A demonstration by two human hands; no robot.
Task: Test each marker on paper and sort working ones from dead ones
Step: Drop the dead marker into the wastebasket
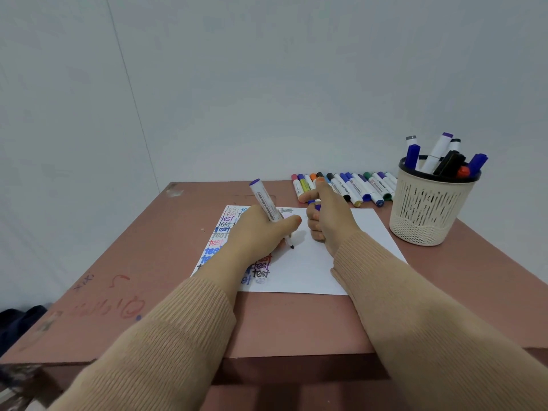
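Left hand (261, 232) grips one cylindrical white marker (267, 204) over one smooth paper sheet (341, 247); right hand (326, 215) fingers curl round one violet cap (318, 207).

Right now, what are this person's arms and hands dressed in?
Long tan ribbed-knit sleeves cover both arms, left sleeve and right sleeve, ending in cuffs at the wrists. The left hand and right hand are bare: no gloves or rings show.
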